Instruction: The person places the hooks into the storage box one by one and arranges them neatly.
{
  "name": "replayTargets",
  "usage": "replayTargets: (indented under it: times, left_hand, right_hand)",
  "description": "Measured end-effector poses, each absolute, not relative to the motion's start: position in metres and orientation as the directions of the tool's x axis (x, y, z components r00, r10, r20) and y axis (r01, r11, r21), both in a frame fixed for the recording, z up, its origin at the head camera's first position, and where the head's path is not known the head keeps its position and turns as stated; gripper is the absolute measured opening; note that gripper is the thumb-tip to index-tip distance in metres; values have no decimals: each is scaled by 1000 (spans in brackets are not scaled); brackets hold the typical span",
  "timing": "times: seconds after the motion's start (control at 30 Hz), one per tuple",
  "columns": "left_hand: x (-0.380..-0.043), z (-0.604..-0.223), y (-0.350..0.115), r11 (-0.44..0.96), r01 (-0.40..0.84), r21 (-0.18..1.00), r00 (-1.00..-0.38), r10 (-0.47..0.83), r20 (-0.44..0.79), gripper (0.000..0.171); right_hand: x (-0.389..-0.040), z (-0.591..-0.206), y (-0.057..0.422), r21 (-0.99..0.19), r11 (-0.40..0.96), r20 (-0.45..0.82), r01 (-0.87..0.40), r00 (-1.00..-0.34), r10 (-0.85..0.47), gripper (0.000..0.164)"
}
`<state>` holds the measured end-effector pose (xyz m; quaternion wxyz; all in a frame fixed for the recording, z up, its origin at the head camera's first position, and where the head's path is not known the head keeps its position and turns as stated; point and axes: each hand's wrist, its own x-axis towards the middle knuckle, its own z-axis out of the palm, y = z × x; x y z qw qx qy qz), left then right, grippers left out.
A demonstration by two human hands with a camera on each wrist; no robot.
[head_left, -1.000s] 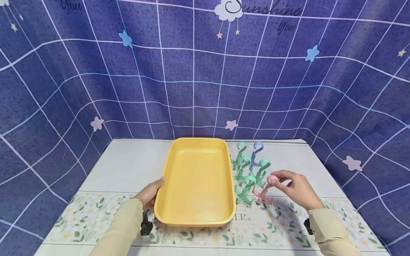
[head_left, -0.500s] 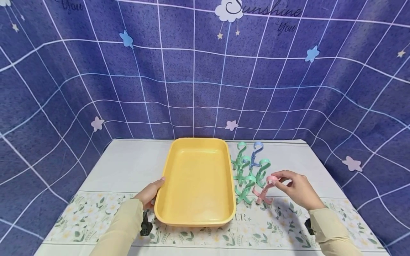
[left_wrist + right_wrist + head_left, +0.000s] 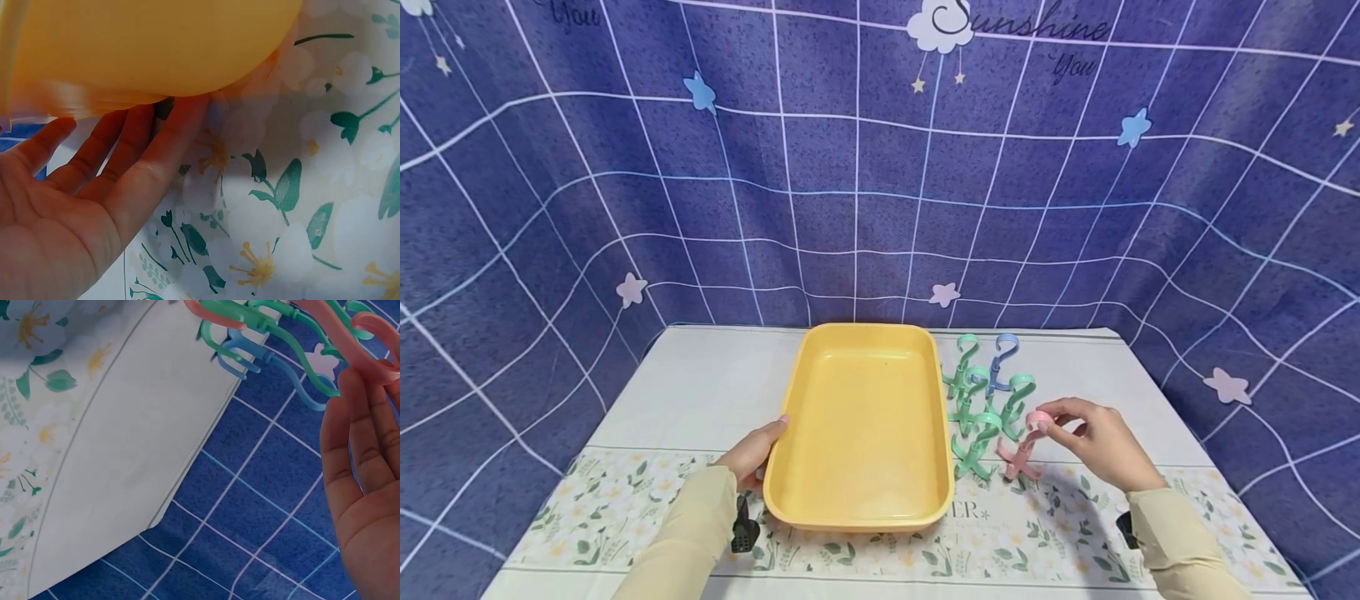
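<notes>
My left hand (image 3: 752, 454) grips the left side of a yellow plastic tray (image 3: 865, 425), thumb over the rim. In the left wrist view its fingers (image 3: 156, 150) reach under the tray's curved underside (image 3: 156, 50). On the right, my right hand (image 3: 1105, 446) pinches the curved top of a pink plastic hook (image 3: 1019, 458) between thumb and fingers. The hook's pronged base points down, close over the table. The right wrist view shows the pink hook (image 3: 340, 334) at the fingertips, partly cut off by the frame edge.
Several green hooks (image 3: 974, 454) and one blue hook (image 3: 995, 379) stand clustered between the tray and the right hand. A white cloth with a floral band (image 3: 1060, 533) covers the table (image 3: 715, 367). A blue grid-patterned curtain (image 3: 880, 217) surrounds the back and sides.
The head view has shifted very slightly. Both hands keep their hold on the tray and the pink hook.
</notes>
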<state>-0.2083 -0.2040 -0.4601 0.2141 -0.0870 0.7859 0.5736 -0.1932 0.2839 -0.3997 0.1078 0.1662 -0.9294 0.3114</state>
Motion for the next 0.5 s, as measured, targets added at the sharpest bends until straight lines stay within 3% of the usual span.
replayTargets:
  times: [0.5]
  left_hand:
    - [-207,-456,-201,350,-378,857,-894,104,-437,66]
  right_hand:
    - [-188,-383,286,-503,754,348,-423,-897,-271,11]
